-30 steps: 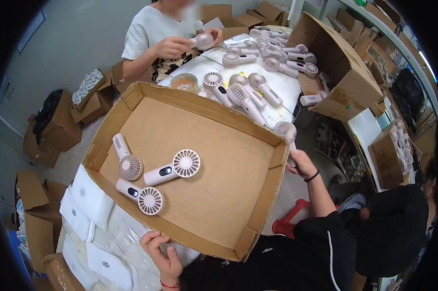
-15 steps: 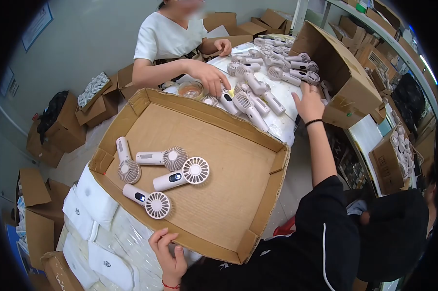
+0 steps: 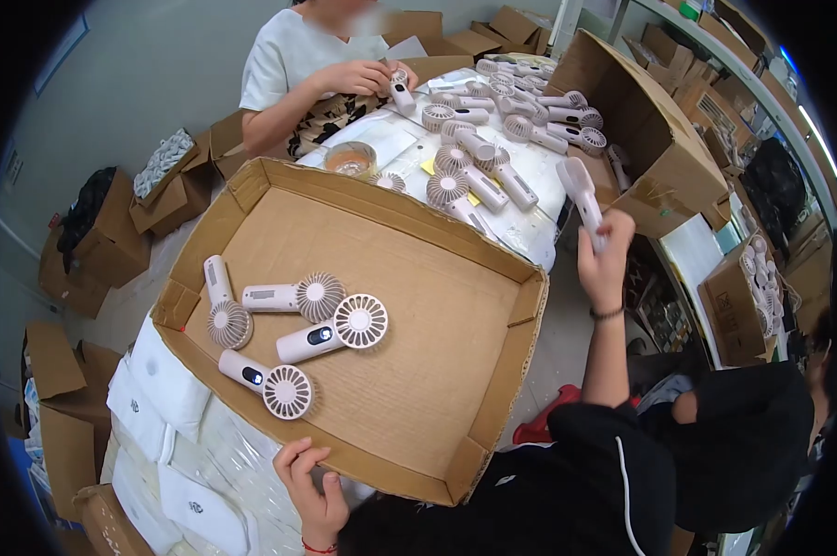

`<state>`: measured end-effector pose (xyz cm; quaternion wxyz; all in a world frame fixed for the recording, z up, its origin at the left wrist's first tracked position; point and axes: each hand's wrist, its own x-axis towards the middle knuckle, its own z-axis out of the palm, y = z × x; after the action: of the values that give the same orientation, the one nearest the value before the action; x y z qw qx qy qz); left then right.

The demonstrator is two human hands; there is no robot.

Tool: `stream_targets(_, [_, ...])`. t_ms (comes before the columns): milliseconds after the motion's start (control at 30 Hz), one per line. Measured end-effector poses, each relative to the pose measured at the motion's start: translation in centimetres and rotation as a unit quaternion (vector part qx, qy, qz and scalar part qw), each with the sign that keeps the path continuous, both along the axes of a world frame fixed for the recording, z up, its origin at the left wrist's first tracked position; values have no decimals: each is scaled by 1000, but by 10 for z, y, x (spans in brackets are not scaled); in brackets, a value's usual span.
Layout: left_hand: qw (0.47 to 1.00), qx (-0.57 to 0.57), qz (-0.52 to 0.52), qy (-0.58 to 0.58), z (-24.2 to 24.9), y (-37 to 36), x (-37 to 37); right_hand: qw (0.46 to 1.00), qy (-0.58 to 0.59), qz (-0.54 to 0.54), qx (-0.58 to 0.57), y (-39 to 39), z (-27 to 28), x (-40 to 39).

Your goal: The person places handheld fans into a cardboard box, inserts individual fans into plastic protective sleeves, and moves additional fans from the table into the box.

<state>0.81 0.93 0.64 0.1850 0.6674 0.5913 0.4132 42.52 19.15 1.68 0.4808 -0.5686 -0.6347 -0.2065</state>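
Note:
My right hand [image 3: 607, 252] grips a pale handheld fan [image 3: 580, 190] by its handle, raised to the right of a shallow cardboard tray [image 3: 479, 408]. The fingers of my left hand [image 3: 312, 491] curl against the tray's near wall. Inside the tray, toward its left side, lie two fans with lit displays, a display fan [image 3: 307, 343] and a nearer fan [image 3: 268, 378], plus two showing labelled handles, a label-side fan [image 3: 293, 297] and a leftmost fan [image 3: 222, 301]. Across the white table, many fans [image 3: 479, 176] lie in a loose heap.
A person in white [image 3: 317, 79] sits opposite, holding a fan [image 3: 401, 93] in both hands. A tape roll [image 3: 351, 159] lies beyond the tray. At right stands a large carton [image 3: 664, 139] on its side; another box [image 3: 734, 301] holds fans. White pouches [image 3: 196, 496] lie at lower left.
My right hand has come back from the heap near the large carton with a fan in it. The person opposite has drawn both hands back and lifted a fan. My left hand stays at the tray.

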Motion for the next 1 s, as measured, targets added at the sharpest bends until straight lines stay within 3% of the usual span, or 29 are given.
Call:
stream_targets(33, [1000,4,2,2,-1,0,0,999,13,-20,23,-17,-7,-7])
stream_targets(67, [1000,6,3,4,-1,-1,-1,992,119,34,34,-28,-24,-10])
stream_targets(133, [1000,2,4,3,-2,-1,0,992,110,-11,-66,-43,-38,-17])
stream_targets(167, [1000,2,6,0,-2,-1,0,991,98,12,-90,-44,-57,-17])
stream_targets(200, [1000,0,2,0,-3,-1,0,985,1,-18,-169,-45,-61,-17])
stream_targets(267, [1000,19,14,1,-3,0,-1,982,-37,-59,-177,-51,-58,-12])
stream_targets(333, [1000,20,17,1,-3,2,1,981,143,-93,-91,-48,-53,-13])
stream_targets(367, [1000,12,15,2,-2,-1,0,987,124,-74,-71,-45,-56,-15])
stream_targets(400, [1000,11,16,2,-2,-2,0,985,-78,-94,-121,-42,-62,-17])
stream_targets(467, [1000,20,12,5,-4,0,-1,962,22,-52,-266,-46,-67,-16])
stream_targets(567, [1000,4,3,5,-2,-1,-1,971,196,-59,-125,-39,-75,-15])
stream_targets(600, [1000,0,4,5,-1,-4,-1,968,22,-89,-235,-37,-80,-13])
stream_targets(733, [1000,6,5,4,-1,1,1,962,-66,-39,-261,-26,-54,11])
stream_targets(800, [1000,5,5,0,-1,0,1,956,81,-41,-278,-7,-30,0])
stream_targets(1000, [1000,18,5,7,-2,1,0,967,-32,9,-254,76,17,-49])
